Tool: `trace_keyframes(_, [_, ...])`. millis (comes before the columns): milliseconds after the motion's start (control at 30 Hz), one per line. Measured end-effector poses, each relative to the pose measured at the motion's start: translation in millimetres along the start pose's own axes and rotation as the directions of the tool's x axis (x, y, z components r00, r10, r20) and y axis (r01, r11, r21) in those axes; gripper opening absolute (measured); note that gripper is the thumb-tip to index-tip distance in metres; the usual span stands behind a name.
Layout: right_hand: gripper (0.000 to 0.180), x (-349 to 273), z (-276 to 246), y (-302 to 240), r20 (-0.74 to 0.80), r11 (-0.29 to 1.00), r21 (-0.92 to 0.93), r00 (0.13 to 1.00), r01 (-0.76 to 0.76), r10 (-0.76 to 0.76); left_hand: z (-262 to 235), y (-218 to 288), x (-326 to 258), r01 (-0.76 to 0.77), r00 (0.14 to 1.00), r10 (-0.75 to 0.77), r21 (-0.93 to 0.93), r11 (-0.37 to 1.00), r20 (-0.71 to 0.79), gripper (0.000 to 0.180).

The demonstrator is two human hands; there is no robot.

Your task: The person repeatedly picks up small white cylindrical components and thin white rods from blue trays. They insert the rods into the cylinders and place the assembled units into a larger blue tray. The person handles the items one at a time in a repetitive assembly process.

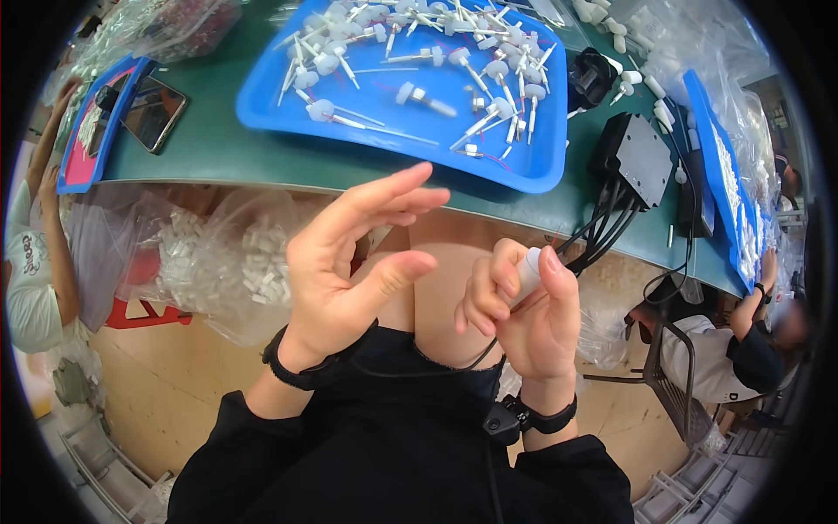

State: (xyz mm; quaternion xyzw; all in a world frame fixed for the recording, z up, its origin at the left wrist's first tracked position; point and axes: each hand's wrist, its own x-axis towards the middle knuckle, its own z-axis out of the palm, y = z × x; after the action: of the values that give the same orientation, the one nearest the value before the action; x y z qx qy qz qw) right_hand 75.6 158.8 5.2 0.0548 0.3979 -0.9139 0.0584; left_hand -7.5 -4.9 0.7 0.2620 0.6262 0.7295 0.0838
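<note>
My right hand (531, 325) is closed over my lap, with a small white cylindrical piece (529, 269) pinched between thumb and fingers. Part of that piece is hidden by the fingers. To its left, my left hand (347, 253) is held with fingers stretched and thumb apart, nothing in it. Just beyond both hands, at the table's near edge, is a blue tray (384, 147). Many thin white rods with translucent round caps and fine red wires lie in it, among them a loose capped piece (425, 99) near its middle.
A black box with cables (630, 159) sits right of the tray on the green table (205, 153). A phone (155, 113) lies at the left. Bags of white parts (188, 249) hang below the edge. Co-workers sit left and right, near other blue trays (720, 175).
</note>
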Motion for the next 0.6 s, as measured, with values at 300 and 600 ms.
trace_keyframes(300, [0.039, 3.6, -4.8, 6.3, 0.084, 0.994, 0.106, 0.996, -0.015, 0.006, -3.0, -9.9, -10.4, 0.053, 0.998, -0.055, -0.096, 0.994, -0.020, 0.033])
trace_keyframes(600, [0.046, 2.0, -13.2, 2.6, 0.117, 0.947, 0.292, 0.987, -0.137, 0.107, -2.9, -7.0, -14.0, 0.115, 0.990, -0.113, -0.017, 0.993, 0.083, 0.034])
